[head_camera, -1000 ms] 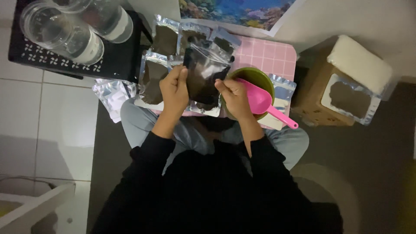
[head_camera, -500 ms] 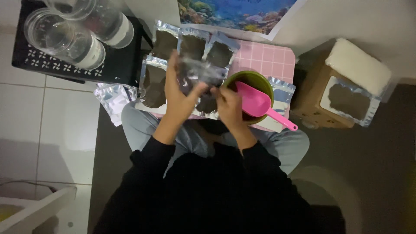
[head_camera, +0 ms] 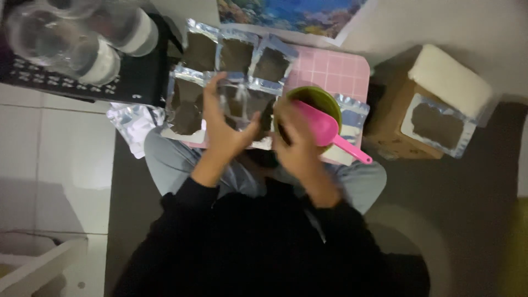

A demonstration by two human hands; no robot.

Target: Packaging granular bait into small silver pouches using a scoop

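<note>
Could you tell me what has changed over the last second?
The pouch both hands held raised has come down among the filled pouches on the pink board; the left hand now rests spread on it, and the right hand seems off it. The green bowl and pink scoop stayed put.

Clear plastic jars (head_camera: 82, 38) lie on a black crate (head_camera: 126, 82) at the upper left. A cardboard box (head_camera: 401, 118) stands at the right, bearing a white block (head_camera: 448, 80). A colourful reef picture (head_camera: 286, 14) lies along the top edge.
</note>
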